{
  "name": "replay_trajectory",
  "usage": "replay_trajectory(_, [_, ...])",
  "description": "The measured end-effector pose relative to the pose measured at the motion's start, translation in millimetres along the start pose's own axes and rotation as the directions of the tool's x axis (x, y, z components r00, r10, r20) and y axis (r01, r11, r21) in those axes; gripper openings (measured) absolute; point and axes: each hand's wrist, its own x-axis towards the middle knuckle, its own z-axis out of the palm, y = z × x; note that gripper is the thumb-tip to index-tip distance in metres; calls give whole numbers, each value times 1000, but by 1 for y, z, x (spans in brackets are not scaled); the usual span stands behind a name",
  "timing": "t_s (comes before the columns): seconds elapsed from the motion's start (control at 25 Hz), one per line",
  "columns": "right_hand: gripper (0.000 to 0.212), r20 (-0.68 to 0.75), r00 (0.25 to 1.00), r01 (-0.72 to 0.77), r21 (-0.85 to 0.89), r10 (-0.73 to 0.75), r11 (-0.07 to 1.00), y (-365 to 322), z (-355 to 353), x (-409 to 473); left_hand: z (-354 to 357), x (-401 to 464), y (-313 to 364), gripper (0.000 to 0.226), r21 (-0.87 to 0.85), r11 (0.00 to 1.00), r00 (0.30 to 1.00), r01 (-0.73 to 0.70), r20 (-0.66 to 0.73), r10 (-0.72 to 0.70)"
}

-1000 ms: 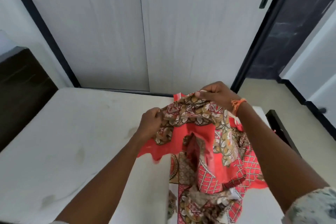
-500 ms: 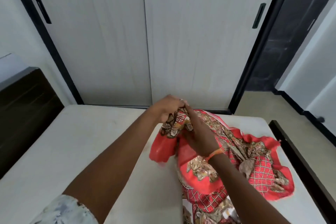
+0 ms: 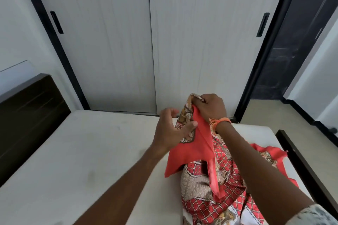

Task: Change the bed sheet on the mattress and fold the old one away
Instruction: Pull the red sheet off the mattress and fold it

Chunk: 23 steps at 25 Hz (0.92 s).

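A red bed sheet (image 3: 193, 151) with beige and brown print lies bunched on the right part of the bare off-white mattress (image 3: 91, 151). My right hand (image 3: 212, 107) grips the sheet's top edge and holds it raised above the mattress. My left hand (image 3: 172, 129) is just left of it, lower down. Its thumb lies over the fabric and the fingers are loosely curled behind the edge. A plain red fold hangs down below my left hand. The rest of the sheet trails toward the bottom right, partly hidden by my right forearm.
A dark headboard (image 3: 27, 115) stands at the left end of the mattress. Grey sliding wardrobe doors (image 3: 128, 42) rise directly behind the bed. A dark bed frame rail (image 3: 301, 160) runs along the right side, with beige floor (image 3: 265, 111) beyond it.
My right hand has risen from the heap to grip the sheet's top edge. My left hand has slid down and left along the edge. The sheet now hangs stretched between them.
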Motion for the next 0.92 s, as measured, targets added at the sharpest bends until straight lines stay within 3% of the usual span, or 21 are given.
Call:
replay_trajectory(0.08, [60, 65, 998, 21, 98, -27, 995, -6, 1, 5, 24, -11, 3, 78, 66, 996, 998, -58, -30, 60])
replay_trajectory(0.2, [59, 339, 922, 55, 366, -188, 929, -6, -9, 9, 35, -4, -3, 51, 28, 1000, 998, -6, -61, 7])
replay_trajectory(0.28, [55, 485, 834, 66, 387, -264, 920, 3, -25, 14, 23, 5, -9, 25, 34, 999, 999, -13, 49, 12])
replay_trajectory(0.36, [52, 539, 808, 26, 369, -237, 929, 19, -40, 21, 3, 16, -21, 5, 78, 997, 983, -22, 184, 8])
replay_trajectory(0.4, [55, 556, 804, 3, 351, -211, 936, 29, -47, 26, -7, 19, -24, 6, 67, 998, 984, 16, 177, -28])
replay_trajectory(0.48, [60, 547, 821, 14, 271, -166, 962, 45, -55, 33, -24, 25, -21, 10, -105, 980, 979, 171, 128, -157])
replay_trajectory(0.56, [56, 483, 865, 92, 121, -140, 988, 53, -49, 39, -30, 30, -13, 17, -297, 901, 943, 315, 207, -261])
replay_trajectory(0.64, [28, 379, 911, 185, -18, -165, 983, 50, -36, 36, -27, 34, 0, 22, -386, 835, 912, 392, 283, -297])
replay_trajectory(0.68, [21, 370, 908, 195, 46, -198, 980, 44, -30, 28, -24, 35, 7, 24, -438, 798, 903, 414, 306, -301])
replay_trajectory(0.76, [53, 412, 854, 232, 243, -316, 942, 30, -18, 8, -18, 35, 21, 31, -522, 722, 886, 454, 348, -306])
replay_trajectory(0.8, [63, 400, 820, 323, 265, -409, 908, 25, -12, 0, -18, 35, 26, 34, -537, 703, 880, 465, 369, -300])
replay_trajectory(0.88, [58, 336, 724, 554, 238, -603, 798, 20, 2, -8, -21, 33, 35, 37, -523, 711, 876, 470, 376, -302])
replay_trajectory(0.92, [49, 301, 703, 596, 245, -645, 764, 20, 7, -7, -24, 33, 37, 36, -505, 724, 875, 469, 373, -308])
